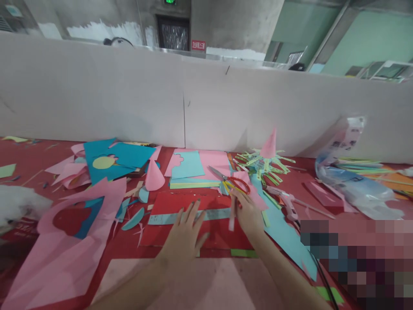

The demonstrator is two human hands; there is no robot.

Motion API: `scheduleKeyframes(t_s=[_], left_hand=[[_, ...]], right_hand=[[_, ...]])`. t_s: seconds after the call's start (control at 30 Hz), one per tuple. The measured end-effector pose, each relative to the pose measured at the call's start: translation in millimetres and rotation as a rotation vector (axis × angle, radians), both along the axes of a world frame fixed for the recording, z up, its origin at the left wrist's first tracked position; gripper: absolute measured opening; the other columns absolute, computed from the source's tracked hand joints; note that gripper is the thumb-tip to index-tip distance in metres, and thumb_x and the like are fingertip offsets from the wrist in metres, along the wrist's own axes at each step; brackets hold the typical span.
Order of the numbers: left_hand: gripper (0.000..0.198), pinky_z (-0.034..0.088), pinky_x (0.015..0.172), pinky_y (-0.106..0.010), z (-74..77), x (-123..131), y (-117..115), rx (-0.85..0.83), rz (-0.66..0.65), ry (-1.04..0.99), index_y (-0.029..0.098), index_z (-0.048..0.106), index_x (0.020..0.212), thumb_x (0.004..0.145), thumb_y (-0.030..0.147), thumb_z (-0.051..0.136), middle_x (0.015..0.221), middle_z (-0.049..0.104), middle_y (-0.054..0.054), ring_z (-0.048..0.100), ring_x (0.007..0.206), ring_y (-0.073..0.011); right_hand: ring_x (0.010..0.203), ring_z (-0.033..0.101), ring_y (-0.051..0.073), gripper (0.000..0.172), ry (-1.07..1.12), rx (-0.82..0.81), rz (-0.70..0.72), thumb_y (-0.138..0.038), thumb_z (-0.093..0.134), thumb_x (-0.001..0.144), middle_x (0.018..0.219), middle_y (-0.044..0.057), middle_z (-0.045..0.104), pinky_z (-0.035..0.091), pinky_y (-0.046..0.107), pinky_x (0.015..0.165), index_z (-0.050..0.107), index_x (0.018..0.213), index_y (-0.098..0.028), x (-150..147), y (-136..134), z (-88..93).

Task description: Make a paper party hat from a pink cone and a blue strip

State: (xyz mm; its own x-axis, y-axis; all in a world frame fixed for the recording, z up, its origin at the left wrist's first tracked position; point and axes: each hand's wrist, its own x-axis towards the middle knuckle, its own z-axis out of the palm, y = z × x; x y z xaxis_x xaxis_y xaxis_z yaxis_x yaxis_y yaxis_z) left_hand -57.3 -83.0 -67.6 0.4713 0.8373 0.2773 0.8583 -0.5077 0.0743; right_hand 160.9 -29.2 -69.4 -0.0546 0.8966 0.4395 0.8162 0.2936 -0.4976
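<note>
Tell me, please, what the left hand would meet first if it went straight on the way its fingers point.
The left hand would probably first meet the flat stack of light-blue and yellow paper sheets ahead, though depth is unclear.

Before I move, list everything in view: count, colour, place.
table: one, red, foreground
board: one, red, centre
strip: one, light blue, across board
tab: one, whitish, over board
scissors: count unclear, red and yellow handles, past board
cones: two, pink, beyond board
papers: many, pink and blue, scattered
fringe: one, green, under right cone
glue gun: one, pink, right
bags: two, translucent, left and right
partition: one, white, behind
door: one, dark, top
exit sign: one, green, top
notice: one, red, top
left hand: one, bare, on board
right hand: one, bare, at scissors
</note>
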Motion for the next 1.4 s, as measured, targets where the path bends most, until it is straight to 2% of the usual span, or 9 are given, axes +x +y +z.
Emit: scheduleKeyframes(t_s=[0.23, 0.4, 0.53, 0.6, 0.77, 0.97, 1.13, 1.27, 1.4], left_hand=[[0.032, 0.039, 0.093, -0.042, -4.5, -44, 34, -0.035, 0.205, -0.257, 0.018, 0.051, 0.114, 0.086, 0.023, 0.036, 0.121, 0.050, -0.010, 0.047, 0.110, -0.0227], [0.024, 0.044, 0.082, -0.036, -7.7, -48, 37, -0.047, 0.214, -0.278, 0.020, 0.056, 0.102, 0.084, 0.028, 0.042, 0.103, 0.056, -0.006, 0.054, 0.093, -0.0197], [0.025, 0.043, 0.082, -0.037, -7.3, -47, 35, -0.051, 0.204, -0.279, 0.022, 0.055, 0.103, 0.082, 0.031, 0.048, 0.103, 0.055, -0.005, 0.053, 0.093, -0.0206], [0.027, 0.042, 0.082, -0.037, -6.9, -48, 35, -0.068, 0.186, -0.274, 0.023, 0.054, 0.105, 0.080, 0.033, 0.050, 0.105, 0.054, -0.005, 0.052, 0.095, -0.0213], [0.021, 0.040, 0.080, -0.037, -7.5, -51, 38, -0.131, 0.186, -0.324, 0.021, 0.054, 0.093, 0.078, 0.035, 0.054, 0.102, 0.052, -0.004, 0.051, 0.092, -0.0219], [0.013, 0.039, 0.077, -0.035, -9.4, -53, 42, -0.158, 0.164, -0.392, 0.021, 0.051, 0.079, 0.076, 0.033, 0.056, 0.097, 0.052, -0.002, 0.050, 0.090, -0.0202], [0.015, 0.039, 0.074, -0.033, -11.9, -54, 47, -0.169, 0.157, -0.424, 0.020, 0.051, 0.076, 0.074, 0.033, 0.059, 0.091, 0.053, -0.003, 0.050, 0.086, -0.0205], [0.012, 0.038, 0.072, -0.031, -10.9, -53, 51, -0.185, 0.145, -0.420, 0.020, 0.051, 0.076, 0.073, 0.028, 0.060, 0.089, 0.054, -0.002, 0.050, 0.085, -0.0197], [0.006, 0.036, 0.069, -0.030, -5.0, -50, 54, -0.211, 0.132, -0.381, 0.021, 0.055, 0.072, 0.071, 0.022, 0.061, 0.080, 0.057, -0.001, 0.051, 0.079, -0.0189]], right_hand=[[0.078, 0.062, 0.020, 0.021, -0.057, -0.164, -0.200, -0.019, 0.048, 0.079, 0.085, 0.005, 0.067, 0.042, 0.029, 0.064, 0.058, 0.097, -0.022, -51, 37, 16.5], [0.080, 0.061, 0.023, 0.017, -0.063, -0.217, -0.286, -0.020, 0.048, 0.079, 0.081, 0.007, 0.066, 0.039, 0.029, 0.063, 0.058, 0.093, -0.020, -76, 49, 12.8], [0.079, 0.061, 0.021, 0.021, -0.055, -0.240, -0.304, -0.013, 0.046, 0.077, 0.083, 0.008, 0.065, 0.039, 0.028, 0.061, 0.057, 0.093, -0.019, -85, 48, 4.7], [0.080, 0.061, 0.022, 0.027, -0.051, -0.233, -0.305, -0.013, 0.044, 0.077, 0.090, 0.009, 0.064, 0.039, 0.028, 0.060, 0.055, 0.101, -0.019, -87, 46, -0.3], [0.094, 0.057, 0.021, 0.041, -0.035, -0.184, -0.247, -0.010, 0.039, 0.078, 0.103, 0.008, 0.061, 0.042, 0.028, 0.069, 0.047, 0.117, -0.020, -85, 43, -10.2], [0.096, 0.053, 0.024, 0.034, -0.035, -0.119, -0.142, -0.010, 0.041, 0.078, 0.106, 0.013, 0.057, 0.041, 0.036, 0.083, 0.054, 0.110, -0.015, -83, 26, -17.4], [0.107, 0.045, 0.023, 0.031, -0.059, -0.047, 0.035, -0.016, 0.041, 0.083, 0.115, 0.008, 0.055, 0.035, 0.040, 0.094, 0.058, 0.108, -0.021, -78, 3, -25.4], [0.109, 0.046, 0.021, 0.032, 0.131, -0.011, 0.170, -0.020, 0.035, 0.087, 0.116, 0.007, 0.055, 0.038, 0.040, 0.092, 0.058, 0.108, -0.024, -66, 0, -30.2], [0.102, 0.052, 0.020, 0.027, 0.212, -0.030, 0.193, -0.026, 0.039, 0.086, 0.108, 0.009, 0.059, 0.041, 0.038, 0.089, 0.061, 0.101, -0.021, -60, 6, -31.5]])
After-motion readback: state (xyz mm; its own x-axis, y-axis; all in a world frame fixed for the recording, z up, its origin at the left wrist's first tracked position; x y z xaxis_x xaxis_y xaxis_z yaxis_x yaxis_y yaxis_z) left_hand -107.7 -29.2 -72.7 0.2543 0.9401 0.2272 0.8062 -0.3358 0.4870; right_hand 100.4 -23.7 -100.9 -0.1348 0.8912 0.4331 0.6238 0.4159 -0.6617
